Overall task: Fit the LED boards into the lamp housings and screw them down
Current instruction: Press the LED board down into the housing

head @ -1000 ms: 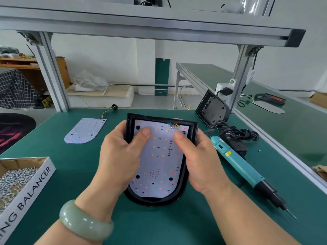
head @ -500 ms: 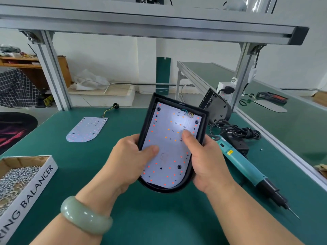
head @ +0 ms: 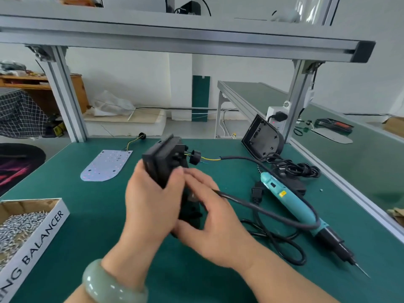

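Since half a second ago, above the green bench mat (head: 91, 215), the black D-shaped plastic lamp housing (head: 161, 162) has swung from face-up to edge-on, its back now to the right. The LED board fitted inside it faces away, unseen. The left hand (head: 148, 202) grips the housing's edge with fingers wrapped round it. The right hand (head: 214, 219) curls against the back, where the black round cable (head: 262, 212) runs out from under its fingers. Blur hides what they pinch.

The teal electric screwdriver (head: 290, 204) lies to the right, untouched. The small black rubber grommet (head: 194, 157) hangs just off the back on yellow wires. Judging by this, the lead is being dressed: draw slack through gently, seat the grommet, then lay the housing flat before screwing.
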A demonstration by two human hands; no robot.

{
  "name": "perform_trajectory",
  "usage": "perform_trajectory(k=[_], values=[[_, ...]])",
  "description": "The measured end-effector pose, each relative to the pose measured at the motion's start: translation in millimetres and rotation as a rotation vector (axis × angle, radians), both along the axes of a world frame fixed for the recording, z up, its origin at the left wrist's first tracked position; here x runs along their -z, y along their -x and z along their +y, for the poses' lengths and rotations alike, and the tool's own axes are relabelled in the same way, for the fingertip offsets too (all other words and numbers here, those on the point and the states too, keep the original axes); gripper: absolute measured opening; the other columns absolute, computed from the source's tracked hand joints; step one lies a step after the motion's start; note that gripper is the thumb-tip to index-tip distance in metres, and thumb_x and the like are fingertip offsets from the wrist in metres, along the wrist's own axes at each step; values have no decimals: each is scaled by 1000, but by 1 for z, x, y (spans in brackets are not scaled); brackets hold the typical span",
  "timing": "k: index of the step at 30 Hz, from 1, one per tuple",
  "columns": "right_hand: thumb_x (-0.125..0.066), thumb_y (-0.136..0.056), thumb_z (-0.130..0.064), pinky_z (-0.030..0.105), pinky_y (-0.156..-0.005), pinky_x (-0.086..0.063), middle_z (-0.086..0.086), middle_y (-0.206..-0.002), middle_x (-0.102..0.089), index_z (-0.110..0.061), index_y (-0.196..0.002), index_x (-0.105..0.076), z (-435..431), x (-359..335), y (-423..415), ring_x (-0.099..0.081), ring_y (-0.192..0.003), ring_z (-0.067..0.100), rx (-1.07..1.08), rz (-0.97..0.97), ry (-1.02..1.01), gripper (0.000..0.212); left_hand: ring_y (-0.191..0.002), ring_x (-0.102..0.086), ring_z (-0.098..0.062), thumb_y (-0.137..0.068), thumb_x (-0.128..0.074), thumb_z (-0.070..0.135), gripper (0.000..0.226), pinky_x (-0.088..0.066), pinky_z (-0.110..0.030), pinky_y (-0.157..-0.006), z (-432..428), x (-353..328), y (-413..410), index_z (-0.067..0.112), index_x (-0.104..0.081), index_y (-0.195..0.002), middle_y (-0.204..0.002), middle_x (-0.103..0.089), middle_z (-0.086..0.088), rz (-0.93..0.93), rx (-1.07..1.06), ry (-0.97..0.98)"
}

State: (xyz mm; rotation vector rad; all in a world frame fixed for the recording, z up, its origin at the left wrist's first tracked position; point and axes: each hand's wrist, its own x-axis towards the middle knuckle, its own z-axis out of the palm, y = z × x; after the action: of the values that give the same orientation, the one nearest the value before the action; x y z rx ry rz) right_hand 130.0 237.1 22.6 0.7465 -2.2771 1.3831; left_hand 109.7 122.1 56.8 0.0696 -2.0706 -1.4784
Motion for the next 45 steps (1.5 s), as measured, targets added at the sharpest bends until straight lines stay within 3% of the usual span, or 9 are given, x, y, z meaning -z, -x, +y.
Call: perform_trajectory(k=[5,10,15,21,24,29,36,40,45], values=[[-58,-86,-5,10,-95,-36,1,-107,-63,-9,-110,-68,19,-12,14,-55,-99,-8,426,307,197,26,-62,-59,8,-72,-73,30,13,-40,-4,-51,-23,1,0,27,-67,-83,-74,-69,18,-25,186,-64],[-55,-96,-18,1,-87,-34,-31,-102,-57,-24,-127,-59,27,-15,18,-52,-100,-14,301,-14,64,32,-76,-66,2,-63,-68,27,30,-50,-11,-68,-28,5,5,41,-69,-89,-84,-73,18,-12,363,-91],[-47,-93,-37,8,-58,-39,-13,-61,-62,-33,-77,-62,30,-22,9,-54,-58,-3,50,-257,64,23,-84,-67,-1,-66,-69,21,35,-51,-11,-74,-42,13,19,49,-68,-87,-91,-74,16,31,488,-108],[-48,-98,-36,16,-44,-40,-12,-44,-55,-10,-67,-61,23,-18,5,-46,-39,3,219,-396,-22,42,-94,-62,-1,-77,-78,25,35,-43,-13,-76,-36,29,34,32,-61,-106,-98,-68,17,-126,140,-93],[-48,-96,-36,28,-49,-46,-7,-45,-55,-10,-68,-61,16,-17,6,-47,-41,9,274,-370,24,41,-80,-62,-10,-78,-71,45,36,-44,-22,-65,-30,29,24,16,-61,-98,-86,-66,9,-327,-46,54],[-46,-96,-32,35,-50,-37,0,-55,-51,-14,-62,-43,12,-20,4,-44,-50,16,303,-222,-199,38,-80,-71,-15,-98,-42,39,42,-58,-29,-71,-2,26,-14,19,-75,-80,-85,-75,-5,-460,730,-190],[-25,-102,-39,34,-56,-36,-5,-75,-58,-29,-122,-50,6,-18,-2,-50,-65,21,339,-55,-530,34,-69,-56,-16,-94,-50,41,45,-49,-35,-71,11,23,-4,12,-72,-68,-69,-63,-5,-386,458,-553],[-30,-100,-30,30,-45,-18,-7,-60,-39,-21,-99,-48,6,-21,-2,-33,-49,15,378,-25,-674,20,-97,-64,-18,-94,-49,42,36,-46,-43,-100,17,22,-10,22,-78,-88,-97,-74,-5,-458,526,-503],[-30,-100,-32,33,-56,-27,10,-79,-65,-24,-78,-37,-2,-31,-4,-37,-60,25,278,13,-625,24,-69,-68,-18,-97,-51,29,42,-54,-32,-71,21,5,-2,11,-69,-63,-70,-70,-5,-471,500,-934]])
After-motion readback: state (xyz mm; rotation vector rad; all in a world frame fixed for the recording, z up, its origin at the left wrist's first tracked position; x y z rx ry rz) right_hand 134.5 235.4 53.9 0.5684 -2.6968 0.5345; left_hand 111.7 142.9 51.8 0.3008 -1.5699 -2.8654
